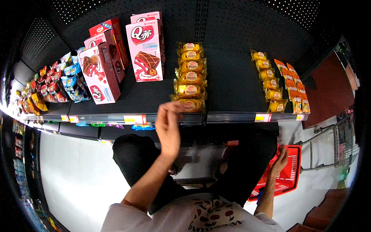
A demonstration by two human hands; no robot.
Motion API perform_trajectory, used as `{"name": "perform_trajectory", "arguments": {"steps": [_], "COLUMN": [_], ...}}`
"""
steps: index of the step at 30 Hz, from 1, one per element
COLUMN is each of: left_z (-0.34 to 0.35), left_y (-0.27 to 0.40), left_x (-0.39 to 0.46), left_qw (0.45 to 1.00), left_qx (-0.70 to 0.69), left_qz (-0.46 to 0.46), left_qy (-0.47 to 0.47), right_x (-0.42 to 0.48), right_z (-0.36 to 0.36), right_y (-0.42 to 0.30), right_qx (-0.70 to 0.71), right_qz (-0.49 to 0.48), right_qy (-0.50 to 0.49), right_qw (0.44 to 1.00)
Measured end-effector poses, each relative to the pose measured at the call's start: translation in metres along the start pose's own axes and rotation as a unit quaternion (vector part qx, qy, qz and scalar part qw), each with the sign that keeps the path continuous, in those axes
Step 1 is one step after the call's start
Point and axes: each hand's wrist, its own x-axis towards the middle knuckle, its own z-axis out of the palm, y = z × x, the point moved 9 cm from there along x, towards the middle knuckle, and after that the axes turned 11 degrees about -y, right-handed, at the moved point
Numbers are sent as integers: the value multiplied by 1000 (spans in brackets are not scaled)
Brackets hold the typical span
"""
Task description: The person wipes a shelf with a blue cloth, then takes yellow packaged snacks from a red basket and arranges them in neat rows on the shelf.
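My left hand [168, 127] is raised at the shelf's front edge, its blurred fingertips overlapping the front pack in a row of yellow-wrapped bread [191, 77]. Whether the fingers touch that pack cannot be made out. Down at the right, my right hand [280, 161] is over a red plastic shopping basket [296, 171] on the floor, and I see nothing in it. Left of the bread, pink cake boxes [145, 52] stand upright, one behind another. Farther right there is a second row of small yellow packs [271, 84], beside orange snack packets [297, 100].
The black shelf [232, 87] carries price tags [263, 117] along its front rail. More pink boxes [98, 75], a red box [120, 43] and bagged snacks [71, 78] fill its left part. A wire shopping cart [342, 142] stands at the right. My knees are under the shelf edge.
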Motion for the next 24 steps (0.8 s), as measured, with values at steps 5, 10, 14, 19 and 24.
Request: {"name": "perform_trajectory", "arguments": {"steps": [5,10,14,19,24], "left_z": [-22,-32,-26,-20,-6], "left_y": [-10,-49,-60,-68,-67], "left_x": [45,70,78,83,78], "left_qw": [999,998,997,996,994], "left_qx": [38,49,38,38,11], "left_qz": [-27,-46,-69,-81,-109], "left_qy": [-2,-5,-7,-13,-15], "right_x": [49,58,59,53,43], "right_z": [54,189,268,325,350], "right_y": [-186,-260,-257,-234,-234], "right_qx": [120,270,308,322,313], "right_qz": [-143,-131,-80,2,27], "right_qy": [3,-196,-298,-358,-388], "right_qw": [983,934,900,876,867]}}
